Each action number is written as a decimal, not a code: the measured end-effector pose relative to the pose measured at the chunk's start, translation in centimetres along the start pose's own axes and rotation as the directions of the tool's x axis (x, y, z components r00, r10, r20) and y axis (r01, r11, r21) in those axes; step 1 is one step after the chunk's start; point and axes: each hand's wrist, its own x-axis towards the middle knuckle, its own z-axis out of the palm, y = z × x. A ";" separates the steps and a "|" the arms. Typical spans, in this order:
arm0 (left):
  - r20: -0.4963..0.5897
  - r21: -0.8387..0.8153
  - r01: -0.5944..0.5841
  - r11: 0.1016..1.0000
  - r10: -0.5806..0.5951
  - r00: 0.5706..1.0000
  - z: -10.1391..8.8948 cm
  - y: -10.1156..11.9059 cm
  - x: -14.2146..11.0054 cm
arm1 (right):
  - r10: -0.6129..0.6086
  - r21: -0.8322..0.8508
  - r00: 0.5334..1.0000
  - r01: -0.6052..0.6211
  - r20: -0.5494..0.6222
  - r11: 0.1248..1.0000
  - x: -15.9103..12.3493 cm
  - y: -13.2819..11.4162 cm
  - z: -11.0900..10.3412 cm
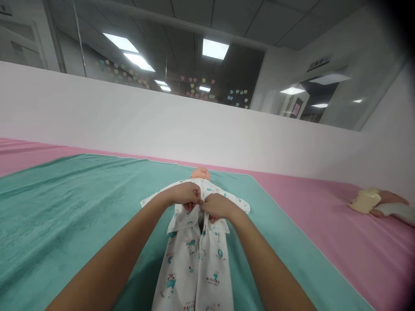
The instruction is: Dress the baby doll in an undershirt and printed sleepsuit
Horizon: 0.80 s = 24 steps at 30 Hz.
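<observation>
A baby doll [201, 173] lies on its back on a teal towel [71, 216], dressed in a white printed romper [194, 259]. My left hand [186, 194] and my right hand [218, 205] meet over the doll's belly. Both are closed, each pinching one front edge of the romper where the two flaps come together. The doll's head shows just beyond my knuckles. The romper's legs stretch toward me between my forearms.
The towel covers a pink surface [340, 233] that runs along a white wall. At the far right, another person's hand [387, 203] rests on the pink surface holding a pale bottle [365, 201]. Windows with heart stickers sit above the wall.
</observation>
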 end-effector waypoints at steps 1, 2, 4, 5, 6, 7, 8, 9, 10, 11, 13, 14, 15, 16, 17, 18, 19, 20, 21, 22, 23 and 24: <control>0.008 -0.049 -0.017 0.999 0.017 1.000 0.0 0.0 0.0 | -0.061 0.135 0.994 0.050 0.085 0.990 0.1 0.6 -0.5; 0.018 -0.091 -0.032 0.995 0.034 0.999 0.1 0.0 -0.1 | -0.148 0.257 0.979 0.108 0.141 0.960 0.2 1.1 -0.8; 0.038 -0.147 -0.050 0.988 0.056 0.998 0.0 -0.1 -0.1 | -0.290 0.411 0.941 0.197 0.176 0.890 0.5 1.7 -1.1; 0.041 -0.160 -0.047 0.986 0.054 0.998 -0.1 -0.3 0.0 | -0.324 0.439 0.929 0.221 0.177 0.871 0.6 1.9 -1.0; 0.044 -0.168 -0.037 0.985 0.045 0.998 -0.1 -0.5 0.1 | -0.331 0.441 0.926 0.224 0.181 0.869 0.8 1.9 -1.0; 0.045 -0.175 -0.024 0.984 0.033 0.998 -0.2 -0.7 0.2 | -0.307 0.415 0.934 0.210 0.183 0.885 0.9 1.9 -0.9; 0.043 -0.185 -0.013 0.983 0.022 0.999 -0.3 -1.0 0.3 | -0.260 0.360 0.950 0.185 0.172 0.914 1.0 1.8 -0.8; 0.043 -0.200 -0.007 0.980 0.016 0.999 -0.4 -1.3 0.4 | -0.200 0.284 0.969 0.154 0.143 0.947 0.9 1.5 -0.7; 0.047 -0.218 -0.005 0.976 0.015 0.999 -0.4 -1.5 0.5 | -0.134 0.195 0.986 0.112 0.101 0.974 0.8 1.2 -0.7; 0.052 -0.235 -0.004 0.972 0.017 0.998 -0.4 -1.7 0.6 | -0.072 0.101 0.996 0.067 0.051 0.993 0.6 0.9 -0.7; 0.056 -0.254 -0.002 0.967 0.017 0.998 -0.3 -2.0 0.7 | 0.005 -0.079 0.999 -0.008 -0.042 0.997 -0.1 -0.1 -0.5; 0.054 -0.259 -0.003 0.966 0.018 0.998 -0.2 -2.0 0.7 | 0.014 -0.161 0.997 -0.026 -0.077 0.987 -0.4 -0.6 -0.4; 0.050 -0.264 -0.006 0.965 0.020 0.999 -0.1 -2.0 0.7 | 0.008 -0.232 0.994 -0.033 -0.110 0.972 -0.7 -1.0 -0.2; 0.046 -0.268 -0.012 0.963 0.025 0.999 0.0 -2.0 0.8 | -0.006 -0.287 0.990 -0.036 -0.144 0.957 -0.8 -1.4 0.0; 0.041 -0.272 -0.018 0.962 0.030 0.999 0.0 -2.0 0.8 | -0.017 -0.317 0.985 -0.038 -0.170 0.948 -0.9 -1.5 0.1; 0.038 -0.276 -0.025 0.961 0.037 0.999 0.1 -2.0 0.8 | -0.019 -0.310 0.985 -0.034 -0.169 0.950 -0.8 -1.5 0.1; 0.034 -0.282 -0.031 0.959 0.042 0.999 0.2 -2.1 0.8 | -0.020 -0.256 0.991 -0.016 -0.135 0.966 -0.6 -1.2 0.1; 0.029 -0.293 -0.037 0.955 0.047 0.998 0.3 -2.1 0.8 | -0.026 -0.160 0.997 0.014 -0.072 0.987 -0.3 -0.8 -0.1; 0.027 -0.310 -0.043 0.950 0.054 0.998 0.4 -2.1 0.9 | -0.051 -0.033 0.999 0.051 0.007 0.998 -0.1 -0.1 -0.3; 0.028 -0.331 -0.050 0.942 0.062 0.998 0.4 -2.1 0.9 | -0.098 0.105 0.992 0.089 0.082 0.990 0.2 0.6 -0.6; 0.032 -0.355 -0.055 0.933 0.071 0.997 0.5 -2.1 1.0 | -0.160 0.237 0.978 0.124 0.137 0.963 0.4 1.3 -0.9; 0.037 -0.378 -0.060 0.924 0.080 0.996 0.6 -2.2 1.0 | -0.220 0.346 0.961 0.151 0.167 0.926 0.6 2.1 -1.2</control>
